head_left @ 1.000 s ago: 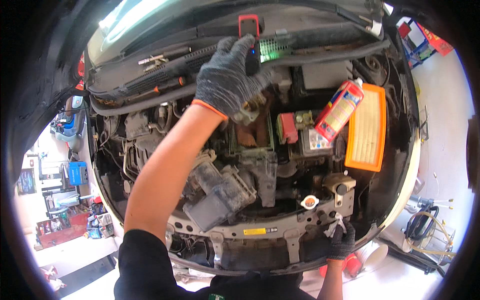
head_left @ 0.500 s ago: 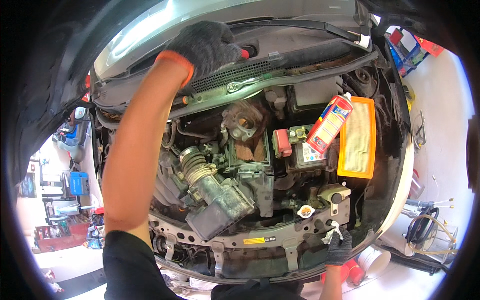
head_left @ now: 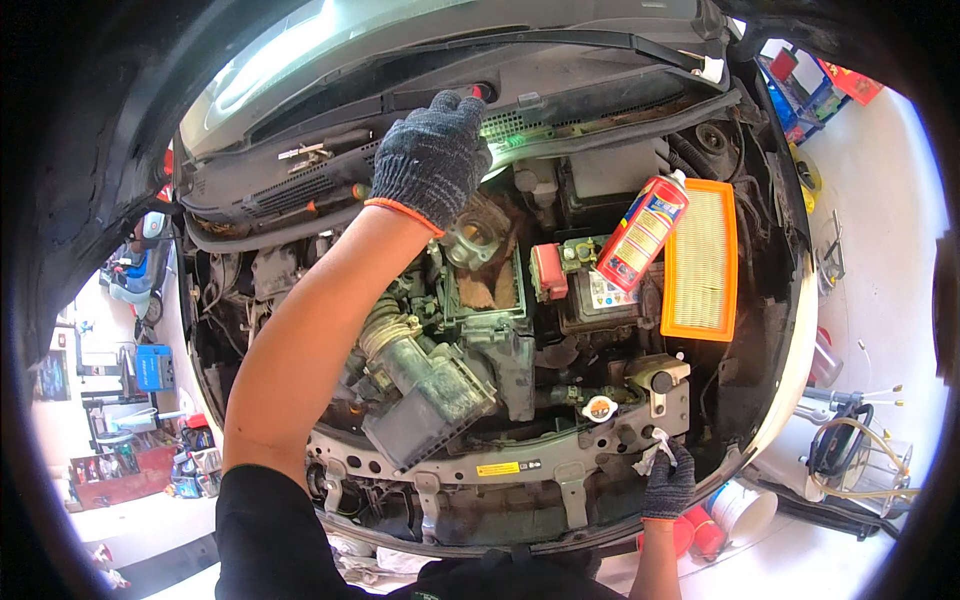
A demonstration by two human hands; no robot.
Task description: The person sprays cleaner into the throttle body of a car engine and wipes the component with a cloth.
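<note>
In a grey knit glove with an orange cuff, my left hand (head_left: pixel 430 160) is low over the black cowl below the windshield. Its fingers are mostly hidden under the back of the hand. A small red piece (head_left: pixel 482 92) shows just beyond it, beside a round dark opening. My right hand (head_left: pixel 668 485), gloved too, is closed on a crumpled white cloth (head_left: pixel 656 450) at the front right of the engine bay. Nearer the middle, an uncovered throttle body (head_left: pixel 472 240) stands behind the open air filter box (head_left: pixel 490 315). The detached intake duct and box cover (head_left: pixel 425 390) lie to its left.
A red spray can (head_left: pixel 642 235) lies on the battery (head_left: pixel 598 305), beside an orange-framed air filter (head_left: pixel 698 262). Small metal tools (head_left: pixel 305 157) lie on the left cowl. A radiator cap (head_left: pixel 600 408) sits near the front crossmember (head_left: pixel 540 455). The raised hood (head_left: pixel 80 200) borders the view.
My left hand has moved down and right across the cowl, now covering the ratchet wrench that showed before. Small tools at the left cowl have come into view. My right hand keeps the cloth.
</note>
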